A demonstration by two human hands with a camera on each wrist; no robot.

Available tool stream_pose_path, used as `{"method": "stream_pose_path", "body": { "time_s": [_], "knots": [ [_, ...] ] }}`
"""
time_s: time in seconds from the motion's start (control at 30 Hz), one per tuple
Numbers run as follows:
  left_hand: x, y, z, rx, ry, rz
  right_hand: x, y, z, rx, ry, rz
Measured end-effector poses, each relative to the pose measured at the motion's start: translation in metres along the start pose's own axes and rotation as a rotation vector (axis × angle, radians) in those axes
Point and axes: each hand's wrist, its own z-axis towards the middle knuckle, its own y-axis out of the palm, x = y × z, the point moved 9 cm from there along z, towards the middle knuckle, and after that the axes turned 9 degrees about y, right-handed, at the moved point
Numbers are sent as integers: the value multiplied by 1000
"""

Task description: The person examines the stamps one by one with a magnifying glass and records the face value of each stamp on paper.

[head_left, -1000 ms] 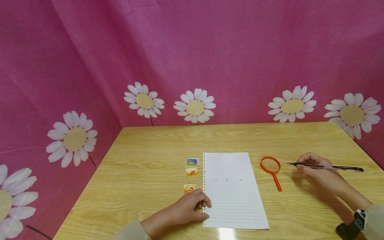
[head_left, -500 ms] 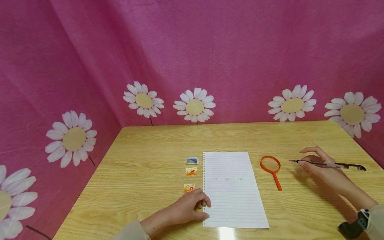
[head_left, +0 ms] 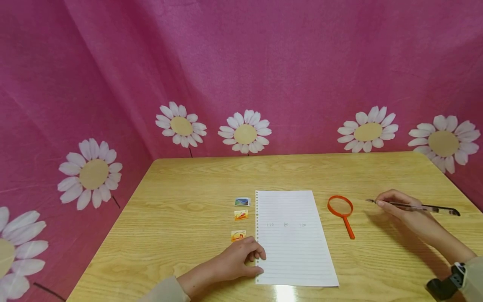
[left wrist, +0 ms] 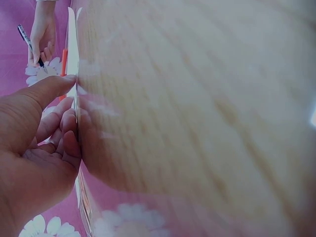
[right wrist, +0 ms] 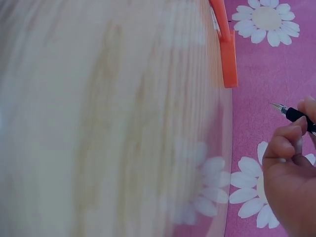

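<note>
My left hand (head_left: 239,259) rests on the left edge of a lined sheet of paper (head_left: 290,251), its fingers loosely bent. Handwritten figures run across the sheet's middle. Just beyond that hand lie three postage stamps: a yellow-orange one (head_left: 238,235) nearest, another yellow one (head_left: 241,215) above it, and a blue-green one (head_left: 242,201) farthest. To the right of the paper, my right hand (head_left: 405,212) pinches a pen (head_left: 434,208) above the table, its bare tip pointing left. In the right wrist view the pen's metal tip and black grip (right wrist: 295,114) show between the fingertips.
A red magnifying glass (head_left: 348,226) lies between the paper and my right hand, its handle toward me. The wooden table (head_left: 181,218) meets a pink curtain (head_left: 294,75) with daisies at its back and left. A black watch (head_left: 447,283) sits on my right wrist.
The right hand has shifted slightly right with the pen; its index finger lifted off half a second ago and has come back down onto it. The left hand stays put.
</note>
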Motion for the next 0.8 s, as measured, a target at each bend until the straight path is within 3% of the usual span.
{"method": "stream_pose_path", "body": {
  "time_s": [0.17, 0.27, 0.4, 0.5, 0.6, 0.7, 0.8],
  "knots": [
    [0, 0, 0, -1, 5, -2, 5, -3, 0, 13, 22, 39],
    [1, 0, -1, 0, 15, -6, 3, -5, -2, 23, -40, 45],
    [3, -1, -1, 4, 34, -9, -5, -5, -4, -71, -178, 274],
    [4, -1, -1, 6, 41, -8, -10, -3, -4, -199, -247, 508],
    [4, -1, -1, 5, 37, -11, -13, -3, -4, -258, -290, 613],
    [3, -1, -1, 4, 28, -12, -13, -3, -3, -248, -283, 648],
    [2, -1, -1, 0, 13, -14, -10, -5, -1, -184, -230, 599]
  ]
}}
